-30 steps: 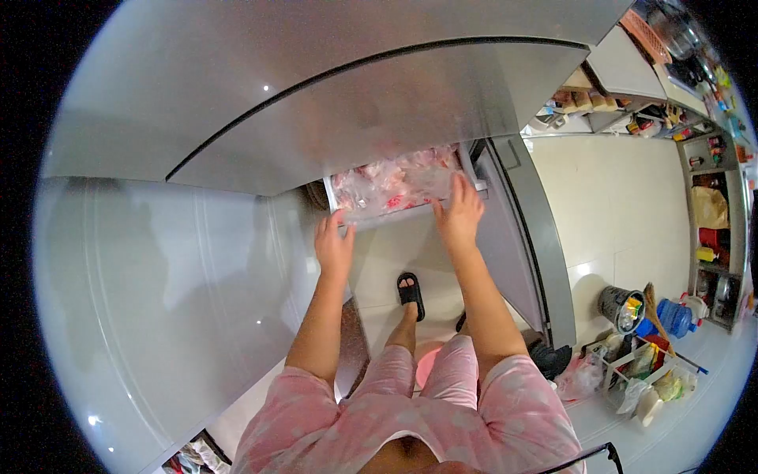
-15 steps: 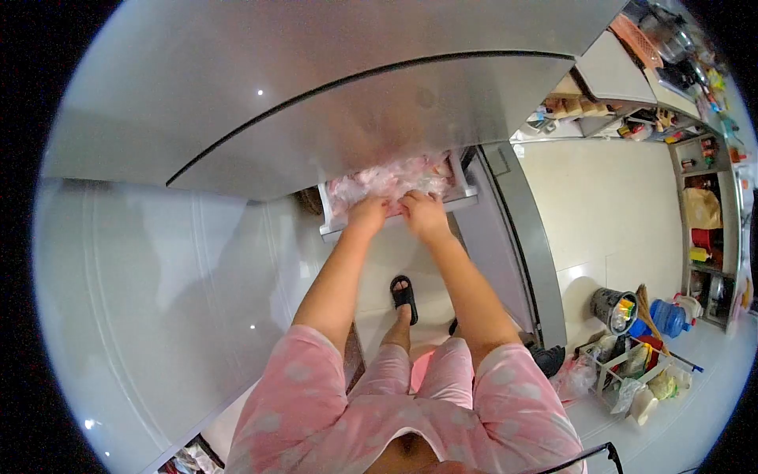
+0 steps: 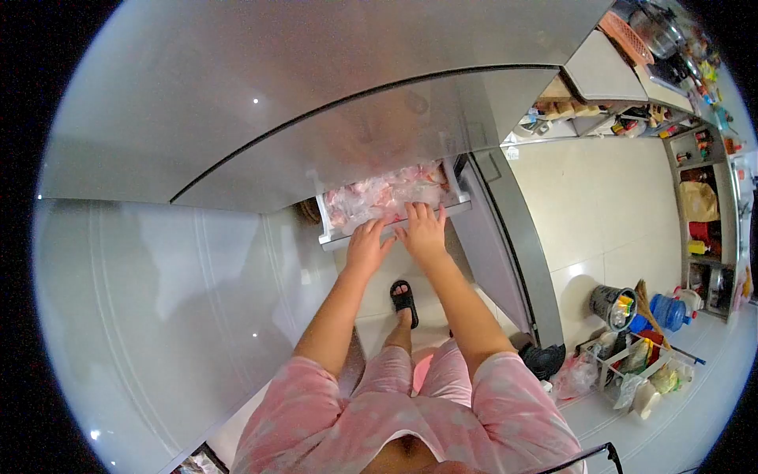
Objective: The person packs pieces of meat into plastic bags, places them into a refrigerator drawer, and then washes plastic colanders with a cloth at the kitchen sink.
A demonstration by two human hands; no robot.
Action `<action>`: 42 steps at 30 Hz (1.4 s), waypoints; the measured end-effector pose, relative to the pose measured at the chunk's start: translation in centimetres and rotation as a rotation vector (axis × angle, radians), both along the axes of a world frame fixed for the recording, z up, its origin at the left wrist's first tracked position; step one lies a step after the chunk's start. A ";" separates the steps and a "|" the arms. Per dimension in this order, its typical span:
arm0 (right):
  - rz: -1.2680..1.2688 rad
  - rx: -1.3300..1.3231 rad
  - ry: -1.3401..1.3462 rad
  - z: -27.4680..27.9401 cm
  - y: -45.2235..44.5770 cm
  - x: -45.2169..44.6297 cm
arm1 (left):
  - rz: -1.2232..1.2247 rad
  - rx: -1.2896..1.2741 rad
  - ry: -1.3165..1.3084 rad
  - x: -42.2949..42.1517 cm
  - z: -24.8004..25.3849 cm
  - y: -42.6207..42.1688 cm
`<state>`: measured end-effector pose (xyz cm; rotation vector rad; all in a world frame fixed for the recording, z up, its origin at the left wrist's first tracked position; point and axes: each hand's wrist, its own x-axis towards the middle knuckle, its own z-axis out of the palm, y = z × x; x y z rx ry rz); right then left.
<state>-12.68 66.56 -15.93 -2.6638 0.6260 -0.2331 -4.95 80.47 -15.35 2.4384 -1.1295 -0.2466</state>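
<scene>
A freezer drawer (image 3: 341,238) is pulled out below the fridge, packed with clear plastic bags of pinkish food (image 3: 387,194), probably frozen meat, whose exact kind I cannot make out. My left hand (image 3: 369,246) is at the middle of the drawer's front rim, palm down, fingers stretched forward over it. Just to its right, my right hand (image 3: 424,231) has its fingers apart, with the tips reaching over the rim near the bags. Neither hand is wrapped round anything.
The silver fridge front (image 3: 316,71) looms above the drawer. An open fridge door (image 3: 513,245) stands to the right. Farther right are a bin (image 3: 612,306), a blue water jug (image 3: 669,314), a rack of bags (image 3: 643,367) and low shelves (image 3: 703,213). My slippered foot (image 3: 403,302) is below.
Both hands have drawn back toward me, from on top of the bags to the drawer's front rim. More of the bags now shows. The view has tilted slightly.
</scene>
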 end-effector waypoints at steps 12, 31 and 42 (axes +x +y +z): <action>-0.165 0.432 -0.245 2.2 -2.1 -1.2 | 0.199 -0.065 0.058 0.8 3.3 -0.5; -1.043 2.112 -0.791 -0.3 -0.1 -1.2 | 1.304 -1.373 1.807 -0.3 -1.0 2.8; -0.753 2.190 -0.944 -0.2 -2.3 5.1 | 0.780 -1.461 1.621 4.3 -2.6 -1.1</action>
